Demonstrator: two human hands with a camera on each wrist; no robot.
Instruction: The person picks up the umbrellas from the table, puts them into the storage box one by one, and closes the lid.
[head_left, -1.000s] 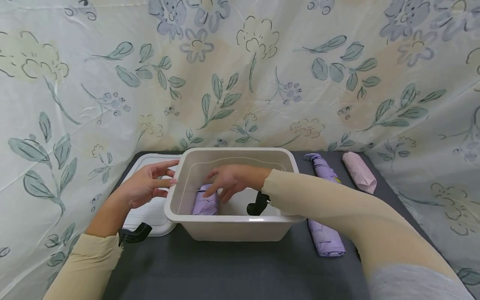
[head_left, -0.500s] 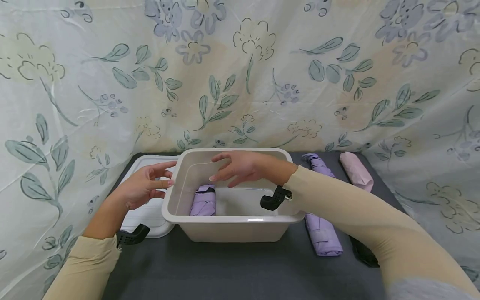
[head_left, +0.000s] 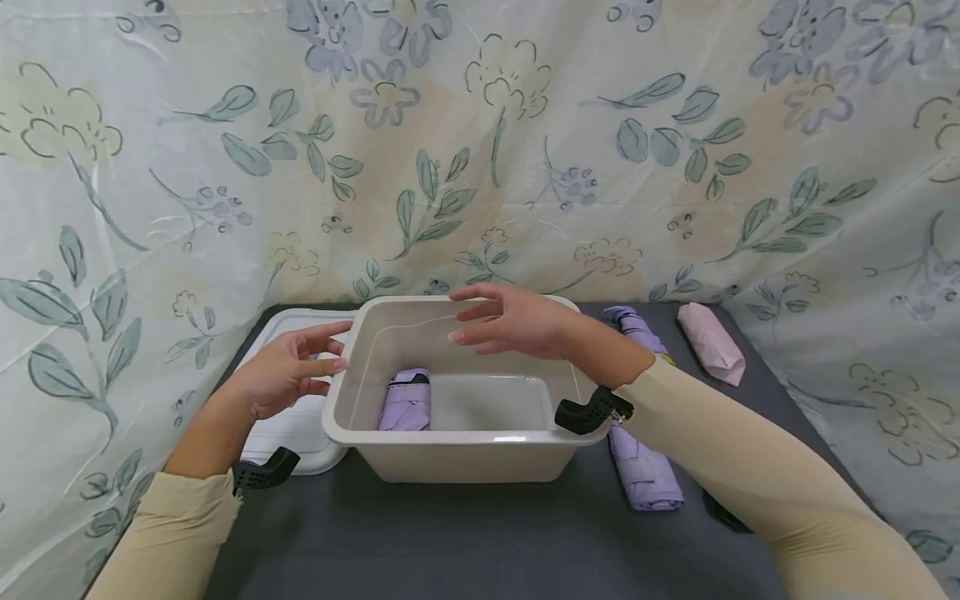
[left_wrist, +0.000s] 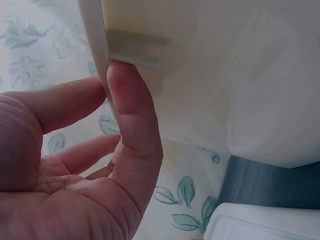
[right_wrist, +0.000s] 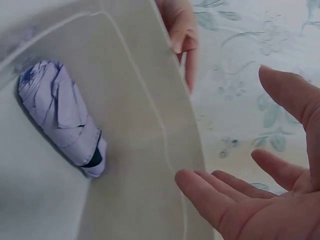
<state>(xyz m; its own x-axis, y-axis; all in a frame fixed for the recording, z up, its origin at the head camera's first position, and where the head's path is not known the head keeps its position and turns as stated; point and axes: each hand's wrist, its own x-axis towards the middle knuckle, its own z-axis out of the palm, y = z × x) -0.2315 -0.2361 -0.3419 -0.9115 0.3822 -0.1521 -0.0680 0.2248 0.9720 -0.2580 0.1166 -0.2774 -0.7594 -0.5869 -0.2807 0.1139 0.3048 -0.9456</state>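
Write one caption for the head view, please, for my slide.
Left hand touching a beige bin, empty right hand above it, and one rolled lilac bundle lying inside.

The box (head_left: 465, 462) partly hides the white lid (head_left: 313, 435).

Lilac rolled bundle (head_left: 406, 406), dark-banded, lies inside upright beige bin (head_left: 468, 461), near left end.
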